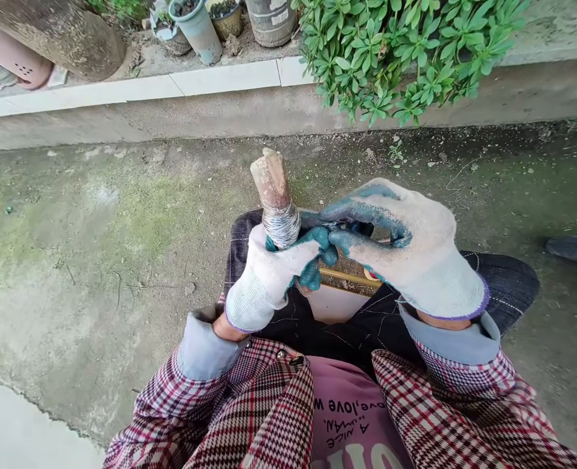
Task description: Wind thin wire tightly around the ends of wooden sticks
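A short wooden stick point(271, 179) with a rough, broken upper end stands slightly tilted above my lap. Thin silvery wire point(282, 227) is wound around it in many turns just below that end. My left hand point(273, 267), in a white glove with a teal coated palm, is closed around the stick right under the wire. To its right, my gloved right hand point(410, 241) has thumb and fingertips pinched together, touching the left hand's fingers. Whatever sits between those fingertips is too small and hidden to name.
Beyond the mossy concrete ground point(122, 260) runs a low tiled ledge point(225, 79) with several plant pots and buckets. A leafy green bush point(406, 52) hangs over its edge. Between my knees shows a pale, yellow-edged object point(335, 303). A dark shoe-like shape point(574, 249) is at far right.
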The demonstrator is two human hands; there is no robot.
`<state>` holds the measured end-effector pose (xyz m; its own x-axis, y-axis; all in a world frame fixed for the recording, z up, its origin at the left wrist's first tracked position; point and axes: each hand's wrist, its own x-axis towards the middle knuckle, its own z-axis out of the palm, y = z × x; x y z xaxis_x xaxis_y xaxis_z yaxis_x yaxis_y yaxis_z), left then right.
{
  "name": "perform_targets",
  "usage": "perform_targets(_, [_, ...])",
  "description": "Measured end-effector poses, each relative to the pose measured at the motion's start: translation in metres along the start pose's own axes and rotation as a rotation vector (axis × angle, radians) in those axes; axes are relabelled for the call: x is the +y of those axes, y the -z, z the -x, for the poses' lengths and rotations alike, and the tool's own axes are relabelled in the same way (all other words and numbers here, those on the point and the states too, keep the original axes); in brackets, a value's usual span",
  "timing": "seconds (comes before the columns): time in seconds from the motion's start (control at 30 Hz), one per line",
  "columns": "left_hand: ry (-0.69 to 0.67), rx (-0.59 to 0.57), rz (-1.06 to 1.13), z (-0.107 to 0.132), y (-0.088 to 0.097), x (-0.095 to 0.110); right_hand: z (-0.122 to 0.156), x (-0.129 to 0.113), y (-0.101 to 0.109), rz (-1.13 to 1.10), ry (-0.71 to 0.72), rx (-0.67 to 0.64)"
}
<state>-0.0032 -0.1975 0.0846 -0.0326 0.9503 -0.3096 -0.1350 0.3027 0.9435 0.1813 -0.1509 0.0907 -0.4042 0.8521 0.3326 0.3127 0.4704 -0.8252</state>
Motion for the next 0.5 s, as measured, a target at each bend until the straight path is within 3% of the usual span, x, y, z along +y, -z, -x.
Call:
perform_targets(0.1, [-0.026, 0.066, -0.139, 0.001, -0.002, 0.0, 0.001, 0.0, 0.001, 0.286, 0.124, 0.013])
perform_targets(0.23, [-0.176, 0.213, -0.325, -0.001, -0.004, -0.004, 0.004, -0.006, -0.003, 0.591, 0.199, 0.059])
perform_targets(0.33, [-0.204, 0.229, -0.336, -0.002, -0.005, -0.006, 0.004, -0.007, -0.009, 0.521, 0.139, 0.072])
perform_targets(0.5, [-0.005, 0.132, -0.14, 0.0, -0.007, 0.003, 0.002, 0.002, -0.014, 0.091, -0.04, 0.086])
